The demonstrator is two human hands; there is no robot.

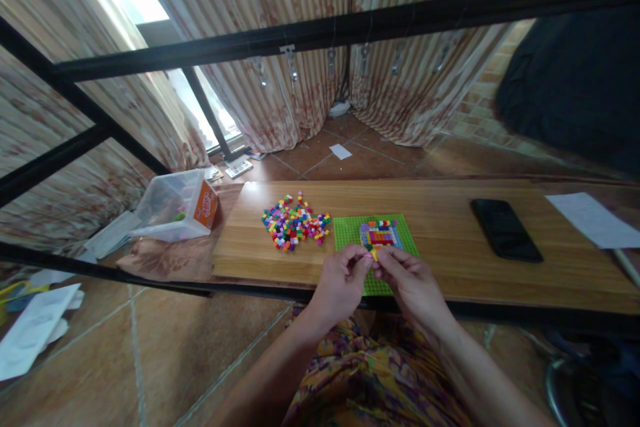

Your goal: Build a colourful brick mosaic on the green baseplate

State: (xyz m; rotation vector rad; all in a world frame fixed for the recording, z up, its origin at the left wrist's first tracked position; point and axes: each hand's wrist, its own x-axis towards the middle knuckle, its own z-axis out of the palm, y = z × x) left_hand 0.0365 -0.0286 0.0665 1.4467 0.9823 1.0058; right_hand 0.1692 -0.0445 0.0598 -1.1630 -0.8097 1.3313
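Observation:
My left hand (346, 277) and my right hand (411, 280) meet over the near part of a green studded baseplate (345, 230). Between the fingertips of my right hand is a small yellow building brick (374, 254). A tiny pink brick (368, 256) shows at the pinched fingers of my left hand, close against the yellow one; whether the two are joined I cannot tell. Just beyond my fingers, a block of multicoloured bricks (381, 235) is built up on the baseplate, its near side partly covered by my hands. Left of the baseplate lies a heap of loose coloured bricks (295, 223).
A black phone (506, 229) and white paper (595, 219) lie on the right of the wooden board (440, 213). At its left end stands a clear plastic box (173, 207) with an orange label. A black metal bar (320, 33) with hanging clips crosses above, before the curtains.

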